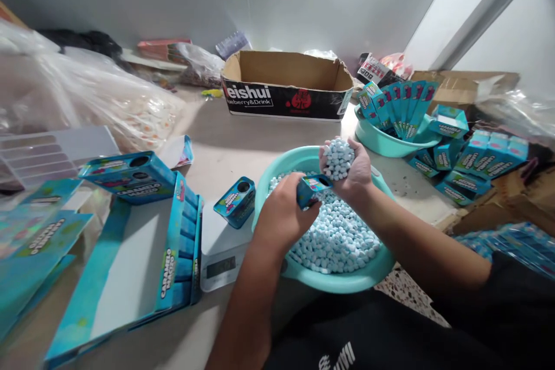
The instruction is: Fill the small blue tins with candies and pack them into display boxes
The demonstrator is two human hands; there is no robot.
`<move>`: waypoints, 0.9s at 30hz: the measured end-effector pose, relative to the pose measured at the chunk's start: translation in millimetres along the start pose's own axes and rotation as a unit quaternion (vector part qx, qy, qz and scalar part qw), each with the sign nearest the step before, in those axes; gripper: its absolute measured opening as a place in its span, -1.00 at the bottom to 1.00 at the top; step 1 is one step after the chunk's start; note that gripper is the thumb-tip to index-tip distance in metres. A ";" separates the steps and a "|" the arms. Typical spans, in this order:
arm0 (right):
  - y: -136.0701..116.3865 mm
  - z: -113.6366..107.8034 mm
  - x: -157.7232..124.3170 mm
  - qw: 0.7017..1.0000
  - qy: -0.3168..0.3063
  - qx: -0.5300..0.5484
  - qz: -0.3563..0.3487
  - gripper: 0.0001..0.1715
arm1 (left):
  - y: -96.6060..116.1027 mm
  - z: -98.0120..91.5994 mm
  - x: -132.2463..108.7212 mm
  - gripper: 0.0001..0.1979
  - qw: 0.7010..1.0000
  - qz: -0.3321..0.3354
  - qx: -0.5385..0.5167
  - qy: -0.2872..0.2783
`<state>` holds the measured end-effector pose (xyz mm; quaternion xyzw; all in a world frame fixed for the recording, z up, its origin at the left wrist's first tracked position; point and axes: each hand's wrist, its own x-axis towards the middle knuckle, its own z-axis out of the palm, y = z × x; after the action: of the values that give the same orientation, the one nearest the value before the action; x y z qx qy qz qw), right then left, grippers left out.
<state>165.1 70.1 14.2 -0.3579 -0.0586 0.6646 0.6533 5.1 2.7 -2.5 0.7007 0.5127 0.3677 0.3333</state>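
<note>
A small blue box (313, 189) sits in the left hand (281, 215), fingers wrapped round it, its open end turned up toward the right hand (347, 170). That right hand is cupped and half closed around a heap of pale blue candies (339, 158), held just above and touching the box's mouth. Both hands hang over a teal basin (342, 280) at the near edge of the bench (225, 144), and the basin is filled with the same pale blue candies.

At nine o'clock from the basin, just beside its rim, a white scale (222, 251) lies flat, and another small blue box (236, 201) lies on its side on top of it. Further out at nine o'clock stands an open blue display carton (130, 269) with a row of boxes packed along its right wall; a larger blue box (130, 175) rests at its far end. Flat blue card sheets (30, 243) spread at the far left.

At two o'clock from the basin a second teal basin (390, 141) holds upright blue boxes fanned out, and beyond it, at three o'clock, a pile of filled blue boxes (472, 165) lies heaped. At twelve o'clock, well apart, is an open brown cardboard box (286, 84) with black printing. At ten o'clock a clear plastic bag (95, 98) bulges against the wall.
</note>
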 end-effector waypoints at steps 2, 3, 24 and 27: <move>-2.1 1.1 -2.9 1.000 -0.015 -0.014 -0.007 -0.82 | -0.8 0.6 0.9 -0.72 0.999 -0.018 0.023 -0.038; -2.5 1.4 -4.2 0.999 -0.026 -0.020 -0.010 -0.82 | -1.1 0.7 1.1 -0.75 0.998 -0.024 0.031 -0.042; 2.1 -2.2 -9.8 0.979 -0.089 -0.168 -0.072 -0.66 | -4.6 -3.4 1.5 -0.65 0.998 -0.049 -0.021 -0.034; 1.6 -1.2 -12.7 0.977 -0.075 -0.182 -0.078 -0.67 | -3.5 -3.8 1.6 -0.66 0.998 -0.048 -0.025 -0.034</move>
<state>163.0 57.8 17.5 -0.4149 -0.2550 0.6149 0.6203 0.6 5.5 -3.3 0.6788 0.5246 0.3401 0.3852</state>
